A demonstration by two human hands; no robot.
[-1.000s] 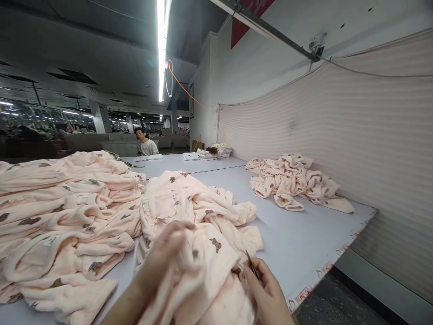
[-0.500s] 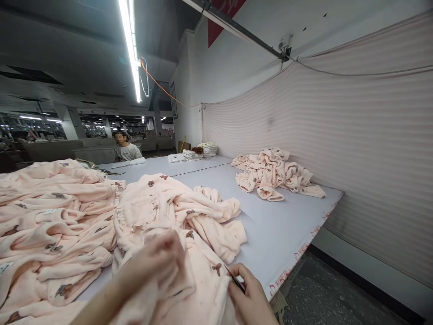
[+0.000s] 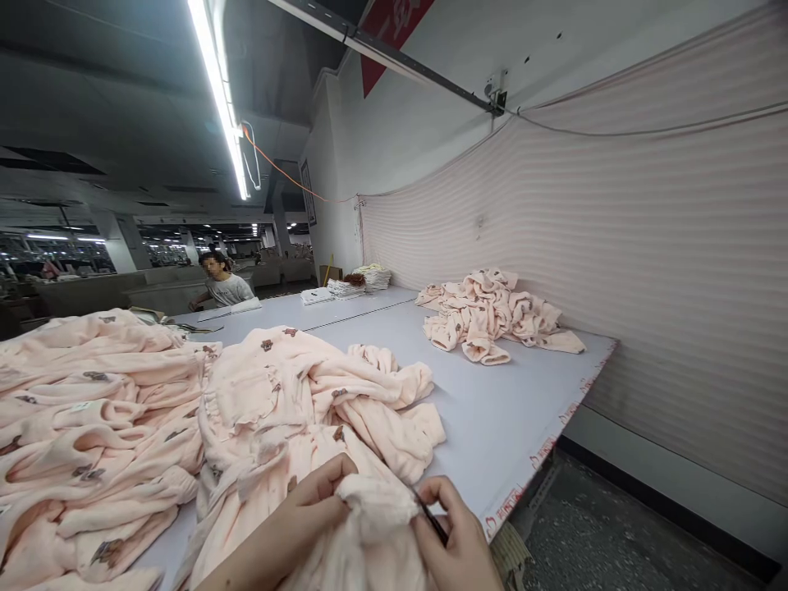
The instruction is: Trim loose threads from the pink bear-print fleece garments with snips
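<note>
My left hand (image 3: pixel 317 502) is closed on a bunched, pale part of a pink fleece garment (image 3: pixel 375 510) at the bottom centre. Held in my right hand (image 3: pixel 452 538) is a slim dark tool that looks like thread snips (image 3: pixel 437 525), mostly hidden by the fingers. Its pointed end lies right beside the bunched cloth; I cannot tell whether it touches. The rest of the garment, with brown bear prints and a ruffled edge, spreads over the table ahead of my hands.
A large heap of similar pink garments (image 3: pixel 98 427) covers the left side. Another pink pile (image 3: pixel 492 312) lies at the back right of the grey table (image 3: pixel 486 410). Folded white cloths (image 3: pixel 345 287) are stacked at the far edge. A person (image 3: pixel 227 283) is beyond the table.
My left hand, blurred and raised over the garment before, is now lower and farther right, gripping bunched cloth beside my right hand. My right hand stays in place with the snips.
</note>
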